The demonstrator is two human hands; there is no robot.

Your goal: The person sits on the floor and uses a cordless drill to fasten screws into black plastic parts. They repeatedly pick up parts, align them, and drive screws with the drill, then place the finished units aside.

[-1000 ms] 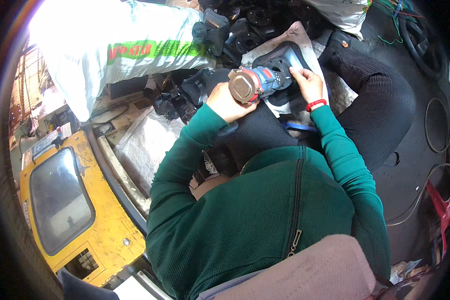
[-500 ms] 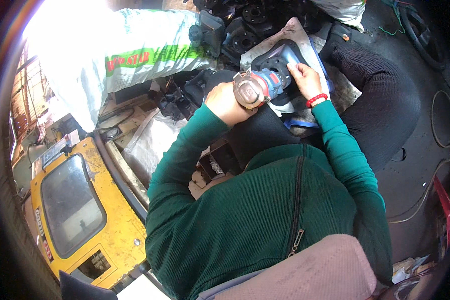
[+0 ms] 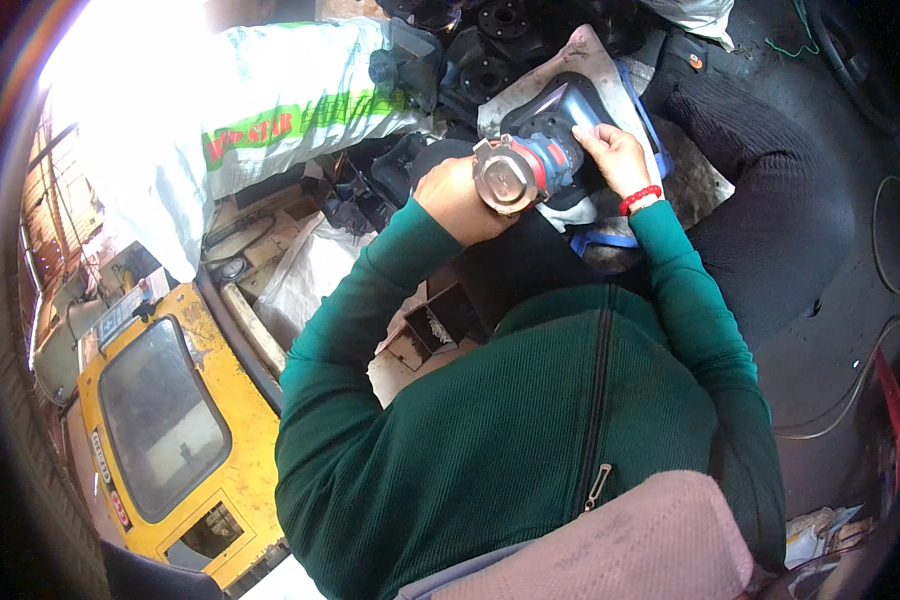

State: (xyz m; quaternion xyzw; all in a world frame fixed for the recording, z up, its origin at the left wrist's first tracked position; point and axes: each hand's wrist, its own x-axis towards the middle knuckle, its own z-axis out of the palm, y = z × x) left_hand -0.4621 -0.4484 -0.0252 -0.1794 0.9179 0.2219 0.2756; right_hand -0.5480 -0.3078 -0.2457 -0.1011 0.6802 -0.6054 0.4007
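Observation:
My left hand (image 3: 460,200) is wrapped round a blue and red handheld power tool (image 3: 552,160) with a round grey rear end. Most of its fingers are hidden behind the tool. The tool's front end is over a black moulded part (image 3: 573,103) with a shiny curved surface, but I cannot tell whether they touch. On the right, my right hand (image 3: 618,160) closes thumb and fingers on the part's edge. A stained pale cloth (image 3: 575,55) lies beneath the part, above my legs, with a blue-edged piece (image 3: 642,95) beside it.
Several black moulded parts (image 3: 485,75) are heaped beyond my hands. A large white sack (image 3: 305,95) lies at far left, above clear plastic sheeting (image 3: 315,265). A yellow machine cabinet (image 3: 255,440) with a dark window stands at left. A cable (image 3: 840,415) trails over the floor at right.
The tool has tilted slightly and its front end now covers more of the black part. Both hands keep their hold. The surroundings have shifted a little in view.

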